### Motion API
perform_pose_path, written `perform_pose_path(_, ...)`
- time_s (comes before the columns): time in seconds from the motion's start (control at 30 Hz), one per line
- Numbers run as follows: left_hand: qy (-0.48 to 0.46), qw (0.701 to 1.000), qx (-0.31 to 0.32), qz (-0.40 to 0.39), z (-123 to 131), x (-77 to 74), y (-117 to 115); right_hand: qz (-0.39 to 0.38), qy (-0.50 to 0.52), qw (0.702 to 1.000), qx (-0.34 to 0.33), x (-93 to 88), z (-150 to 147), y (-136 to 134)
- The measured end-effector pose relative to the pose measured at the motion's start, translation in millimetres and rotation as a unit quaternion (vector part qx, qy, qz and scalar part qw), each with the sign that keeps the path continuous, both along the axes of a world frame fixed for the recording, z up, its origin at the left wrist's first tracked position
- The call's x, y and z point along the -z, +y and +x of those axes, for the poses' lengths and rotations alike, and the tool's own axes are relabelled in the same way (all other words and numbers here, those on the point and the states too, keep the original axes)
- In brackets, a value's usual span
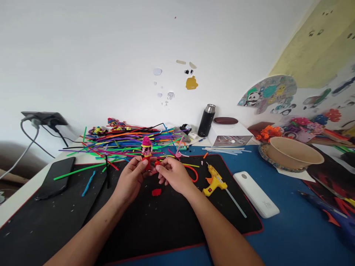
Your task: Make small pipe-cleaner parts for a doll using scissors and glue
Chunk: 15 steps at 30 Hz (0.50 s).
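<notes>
My left hand [133,175] is closed around the lower part of a small doll [146,147], which looks made of pipe cleaners. The doll stands upright, with a bright pink top, a yellow band and a red lower part. Close beside it, my right hand [173,173] pinches a small red fuzzy piece [157,163] between thumb and fingers. Another red fuzzy piece [156,192] lies on the black mat [155,229] below my hands. An orange-red loop [194,173] shows partly behind my right wrist; I cannot tell what it belongs to.
Many coloured pipe cleaners [124,138] are heaped along the wall. A yellow glue gun [215,181] with a glue stick and a white power bank [256,194] lie to the right. A black phone [57,177] lies left. Behind stand a black flask [206,121] and a white box [230,133].
</notes>
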<state>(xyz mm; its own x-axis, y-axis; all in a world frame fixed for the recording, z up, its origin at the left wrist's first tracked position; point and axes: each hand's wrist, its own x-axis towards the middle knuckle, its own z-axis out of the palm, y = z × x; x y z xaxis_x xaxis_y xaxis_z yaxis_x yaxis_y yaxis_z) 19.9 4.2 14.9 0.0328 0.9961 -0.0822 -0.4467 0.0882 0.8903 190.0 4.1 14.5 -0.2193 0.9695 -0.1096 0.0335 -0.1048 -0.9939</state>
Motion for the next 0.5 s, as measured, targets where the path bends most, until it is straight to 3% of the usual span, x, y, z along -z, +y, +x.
perform_pose_path(0.23,0.071,0.996,0.030,0.034,-9.4,-4.5,2.9,0.007,-0.081,0.996,-0.034,8.3,0.7,-1.6)
perform_pose_path(0.5,0.089,0.994,0.044,0.037,-5.7,-2.5,1.4,0.018,-0.090,0.995,-0.039,14.1,1.3,-0.5)
